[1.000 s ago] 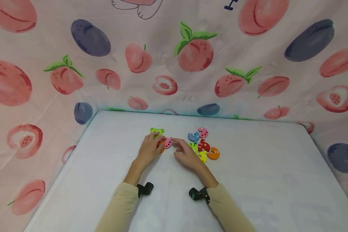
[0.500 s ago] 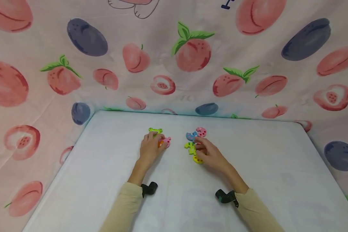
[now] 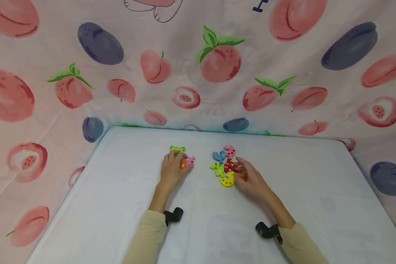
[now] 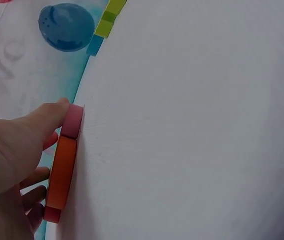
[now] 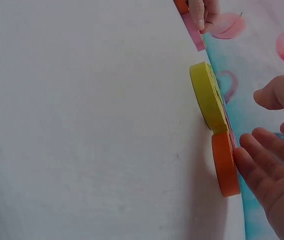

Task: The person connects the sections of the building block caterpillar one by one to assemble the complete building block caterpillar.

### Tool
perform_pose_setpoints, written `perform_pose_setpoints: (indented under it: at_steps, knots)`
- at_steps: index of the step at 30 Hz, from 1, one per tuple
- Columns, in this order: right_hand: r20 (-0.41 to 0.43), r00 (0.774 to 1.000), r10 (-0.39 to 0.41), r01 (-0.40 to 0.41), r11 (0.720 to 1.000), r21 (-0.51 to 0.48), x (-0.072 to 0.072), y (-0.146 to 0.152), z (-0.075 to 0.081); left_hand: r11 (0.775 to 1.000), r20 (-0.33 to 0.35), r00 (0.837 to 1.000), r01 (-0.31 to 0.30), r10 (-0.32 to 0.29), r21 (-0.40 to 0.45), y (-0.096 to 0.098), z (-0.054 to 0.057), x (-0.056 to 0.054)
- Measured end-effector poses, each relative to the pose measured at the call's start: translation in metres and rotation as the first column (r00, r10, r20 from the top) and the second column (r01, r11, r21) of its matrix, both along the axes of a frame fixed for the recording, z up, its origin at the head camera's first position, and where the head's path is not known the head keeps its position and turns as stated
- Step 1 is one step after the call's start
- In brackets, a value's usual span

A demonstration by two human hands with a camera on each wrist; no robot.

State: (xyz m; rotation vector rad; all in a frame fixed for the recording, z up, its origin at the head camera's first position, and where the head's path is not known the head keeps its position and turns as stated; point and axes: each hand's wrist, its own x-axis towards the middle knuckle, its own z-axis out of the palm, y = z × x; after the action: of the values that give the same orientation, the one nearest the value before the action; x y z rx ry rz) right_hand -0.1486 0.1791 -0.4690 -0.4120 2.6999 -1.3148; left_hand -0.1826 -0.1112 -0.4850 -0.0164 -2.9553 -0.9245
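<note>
My left hand (image 3: 172, 168) rests over a small group of flat animal-shaped puzzle pieces. Its thumb touches a pink spotted piece (image 3: 190, 160); an orange piece (image 4: 62, 172) lies against that one, and a green frog-faced piece (image 3: 177, 149) shows beyond the fingers. To the right, my right hand (image 3: 252, 179) has loosely bent fingers at an orange piece (image 5: 225, 164), mostly hidden in the head view, with the thumb apart in the right wrist view. Beside it lie red (image 3: 229, 165), yellow (image 3: 227, 179), green (image 3: 218, 169), blue (image 3: 219, 156) and pink (image 3: 229, 150) pieces.
All the pieces lie flat on a white table (image 3: 198, 220). A fruit-print cloth (image 3: 184, 55) hangs behind and at the sides. Each wrist carries a black camera, one on the left (image 3: 173, 215) and one on the right (image 3: 267, 231).
My right hand has left the spot beside the left group and moved right, over the right group to its orange piece. My left hand has stayed about in place on its pieces.
</note>
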Motion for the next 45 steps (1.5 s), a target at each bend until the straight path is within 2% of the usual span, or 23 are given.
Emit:
perform_pose_setpoints:
  at_steps: [6,10,16,21,26,29,33,40,45]
  knots:
    - [-0.029,1.0,-0.01,0.011,0.999,0.034,0.001,-0.005,0.002,0.994,0.024,1.0,0.001,-0.003,0.107,-0.003,-0.002,0.002]
    - [-0.092,0.996,0.016,-0.004,0.992,0.125,-0.002,-0.013,0.001,0.987,0.052,0.998,0.018,-0.027,0.16,-0.006,-0.001,0.004]
    - [-0.161,0.984,0.071,-0.025,0.961,0.275,-0.006,-0.035,0.006,0.99,0.063,0.996,0.061,-0.07,0.124,-0.009,-0.002,0.003]
    - [-0.122,0.992,0.029,0.014,0.941,0.337,-0.009,-0.06,0.011,0.994,0.069,0.994,0.076,-0.082,0.082,-0.009,0.001,0.004]
    - [-0.094,0.996,-0.01,0.049,0.903,0.427,-0.01,-0.08,0.01,0.995,0.077,0.993,0.087,-0.091,0.058,-0.009,0.003,0.005]
    - [-0.091,0.996,-0.012,0.05,0.9,0.433,-0.009,-0.088,0.009,0.995,0.079,0.993,0.084,-0.088,0.052,-0.008,0.003,0.005]
    - [-0.062,0.998,-0.01,0.034,0.917,0.397,-0.008,-0.093,0.009,0.994,0.082,0.992,0.087,-0.092,0.063,-0.008,0.004,0.005]
    - [0.001,1.0,0.022,-0.021,0.925,0.379,-0.007,-0.092,0.007,0.994,0.094,0.991,0.086,-0.092,0.064,-0.008,0.003,0.005]
    - [0.014,0.999,0.04,-0.043,0.941,0.336,-0.005,-0.09,0.007,0.994,0.088,0.992,0.089,-0.095,0.067,-0.008,0.003,0.005]
